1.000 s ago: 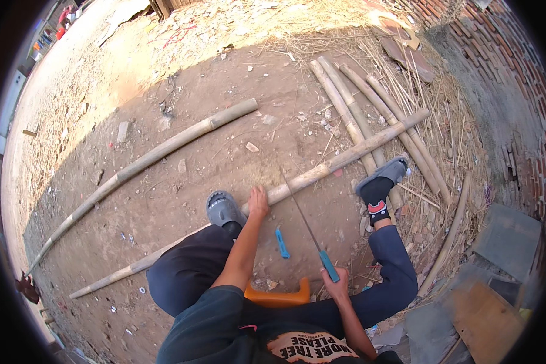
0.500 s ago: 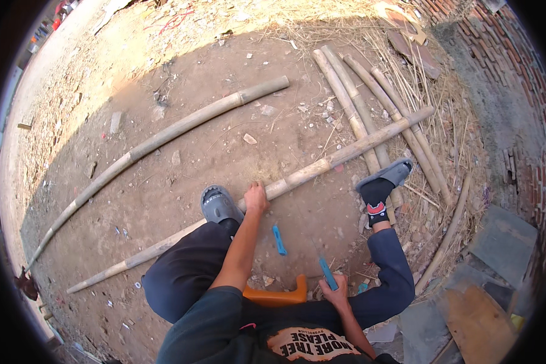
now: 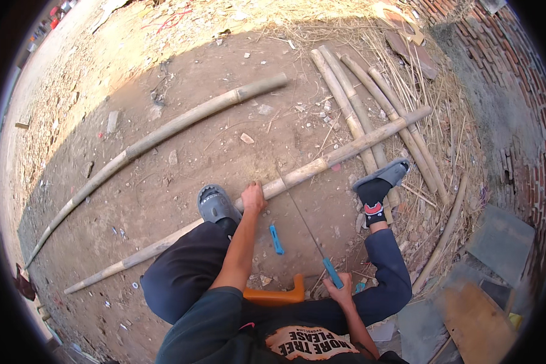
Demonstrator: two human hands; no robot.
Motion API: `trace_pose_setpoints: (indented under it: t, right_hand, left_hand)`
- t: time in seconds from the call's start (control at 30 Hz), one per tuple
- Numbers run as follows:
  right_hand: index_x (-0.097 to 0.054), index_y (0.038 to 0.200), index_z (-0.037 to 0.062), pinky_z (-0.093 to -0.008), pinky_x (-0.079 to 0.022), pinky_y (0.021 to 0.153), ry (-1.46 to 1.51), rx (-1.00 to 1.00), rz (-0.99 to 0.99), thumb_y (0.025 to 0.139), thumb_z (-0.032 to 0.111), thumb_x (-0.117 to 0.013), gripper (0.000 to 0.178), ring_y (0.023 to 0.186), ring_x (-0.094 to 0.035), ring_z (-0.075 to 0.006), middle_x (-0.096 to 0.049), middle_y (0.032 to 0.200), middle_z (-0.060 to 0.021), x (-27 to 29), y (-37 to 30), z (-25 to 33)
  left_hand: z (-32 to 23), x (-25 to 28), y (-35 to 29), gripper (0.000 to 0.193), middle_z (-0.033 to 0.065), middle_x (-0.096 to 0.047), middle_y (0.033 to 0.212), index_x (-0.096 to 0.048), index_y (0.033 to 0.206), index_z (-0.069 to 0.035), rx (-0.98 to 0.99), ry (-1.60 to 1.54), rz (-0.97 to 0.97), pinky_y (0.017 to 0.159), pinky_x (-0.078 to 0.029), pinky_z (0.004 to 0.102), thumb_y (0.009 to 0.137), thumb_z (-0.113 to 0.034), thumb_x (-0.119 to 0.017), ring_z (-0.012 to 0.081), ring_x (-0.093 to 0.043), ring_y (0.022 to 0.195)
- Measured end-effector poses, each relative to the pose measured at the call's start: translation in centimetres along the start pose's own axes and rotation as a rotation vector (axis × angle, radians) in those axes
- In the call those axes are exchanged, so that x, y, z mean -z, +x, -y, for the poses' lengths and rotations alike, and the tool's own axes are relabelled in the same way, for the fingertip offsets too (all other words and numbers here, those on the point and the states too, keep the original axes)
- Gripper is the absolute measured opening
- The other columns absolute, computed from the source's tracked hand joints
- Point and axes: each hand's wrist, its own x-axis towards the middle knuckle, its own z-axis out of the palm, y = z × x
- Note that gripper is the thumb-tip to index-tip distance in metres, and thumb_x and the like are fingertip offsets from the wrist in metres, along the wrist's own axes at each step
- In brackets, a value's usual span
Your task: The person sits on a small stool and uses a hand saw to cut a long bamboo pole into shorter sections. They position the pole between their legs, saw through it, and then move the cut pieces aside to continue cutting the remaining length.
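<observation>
My right hand [image 3: 340, 290] is closed round the blue handle of a hand saw [image 3: 306, 222]. Its thin blade reaches forward, and the tip lies across a long bamboo pole [image 3: 340, 153]. With my left hand [image 3: 253, 198] I grip that pole just left of the blade, fingers wrapped over it. The pole slants from the lower left up to the far right, where it rests over other poles. My left foot, in a grey clog [image 3: 217, 204], is set against the pole. A blue, knife-like tool [image 3: 276, 239] lies on the dirt between my hands.
Another long bamboo pole [image 3: 185, 121] lies farther off on the left. Several shorter bamboo pieces [image 3: 346, 97] are at the far right, beside dry straw and a brick wall [image 3: 509, 67]. An orange curved plastic piece [image 3: 276, 295] is close to me. Flat boards [image 3: 476, 321] lie at lower right.
The saw blade, hard to see before, now shows plainly across the pole. My right hand has shifted slightly to the right and nearer me. My left hand keeps its hold.
</observation>
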Motion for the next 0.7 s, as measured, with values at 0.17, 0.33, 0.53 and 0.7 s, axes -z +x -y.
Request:
trace_pose_setpoints:
  t: [0.17, 0.33, 0.53, 0.7]
  right_hand:
    - [-0.050, 0.059, 0.0002, -0.0350, -0.037, 0.048, 0.135, -0.013, -0.059, 0.077, 0.014, -0.072, 0.032, 0.049, -0.047, -0.0092, -0.045, 0.051, -0.0047, -5.2, 8.2, 0.3]
    - [-0.053, 0.062, 0.0003, -0.0352, -0.038, 0.050, -0.005, 0.039, 0.022, 0.077, 0.014, -0.073, 0.028, 0.051, -0.048, -0.0108, -0.047, 0.052, -0.0059, -4.3, 6.8, 2.9]
    - [-0.055, 0.061, -0.0010, -0.0370, -0.041, 0.052, -0.031, -0.051, -0.027, 0.077, 0.016, -0.074, 0.030, 0.050, -0.053, -0.0163, -0.051, 0.052, -0.0096, -0.5, 0.0, 4.5]
    - [-0.057, 0.062, -0.0003, -0.0370, -0.041, 0.053, -0.026, -0.126, -0.127, 0.077, 0.016, -0.074, 0.028, 0.050, -0.053, -0.0160, -0.053, 0.053, -0.0080, -0.6, -4.0, 8.8]
  left_hand:
    - [-0.2, -0.1, 0.1, 0.056, 0.0135, -0.065, 0.119, -0.062, 0.115, -0.008, 0.026, -0.006, 0.034, 0.091, -0.058, 0.0439, 0.064, -0.013, -0.084, 0.0327, -0.065, 0.115]
    - [-0.1, 0.1, -0.2, 0.055, 0.0148, -0.065, 0.121, -0.062, 0.116, -0.008, 0.009, -0.001, 0.026, 0.092, -0.058, 0.0439, 0.066, -0.012, -0.083, 0.0327, -0.066, 0.113]
    - [0.7, -0.3, 0.5, 0.050, 0.0154, -0.067, 0.120, -0.066, 0.114, -0.007, 0.031, -0.026, 0.024, 0.092, -0.058, 0.0431, 0.067, -0.012, -0.083, 0.0315, -0.067, 0.113]
    - [0.6, 0.0, 0.5, 0.044, 0.0157, -0.068, 0.118, -0.068, 0.109, -0.006, -0.008, -0.033, 0.089, 0.091, -0.059, 0.0428, 0.068, -0.013, -0.083, 0.0316, -0.068, 0.112]
